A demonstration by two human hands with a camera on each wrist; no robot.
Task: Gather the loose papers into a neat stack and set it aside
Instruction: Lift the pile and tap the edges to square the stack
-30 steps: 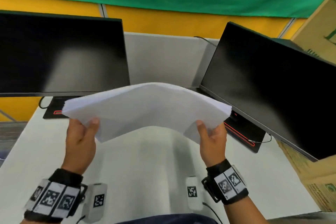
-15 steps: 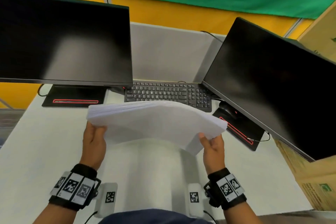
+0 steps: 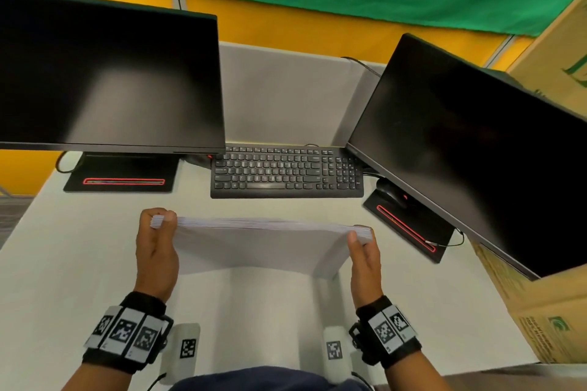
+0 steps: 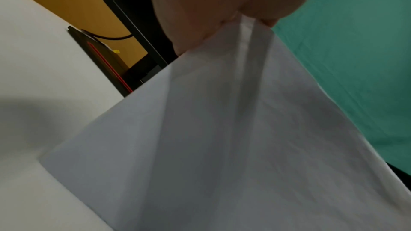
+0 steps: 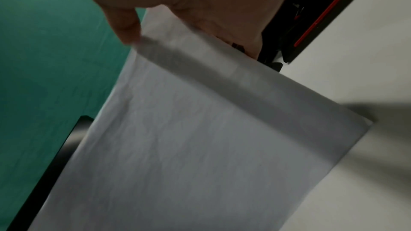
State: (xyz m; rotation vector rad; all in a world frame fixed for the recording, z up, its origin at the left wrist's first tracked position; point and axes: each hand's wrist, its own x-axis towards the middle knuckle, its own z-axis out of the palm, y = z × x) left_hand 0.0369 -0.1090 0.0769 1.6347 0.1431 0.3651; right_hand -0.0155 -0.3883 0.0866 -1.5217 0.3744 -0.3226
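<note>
Both hands — left hand [image 3: 156, 251], right hand [image 3: 365, 255] — pinch the paper stack [image 3: 260, 244] upright on the surface [image 3: 79, 247]; a keyboard [image 3: 286, 171] lies just behind, between two monitors.

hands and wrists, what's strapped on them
Both arms are bare. The left hand and the right hand each have a black wristband carrying white square tags printed with black pixel patterns; a thin black cable trails from each band.

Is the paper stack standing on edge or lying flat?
On edge: the paper stack stands upright, bottom edge on the desk, top edge facing the head camera.
</note>
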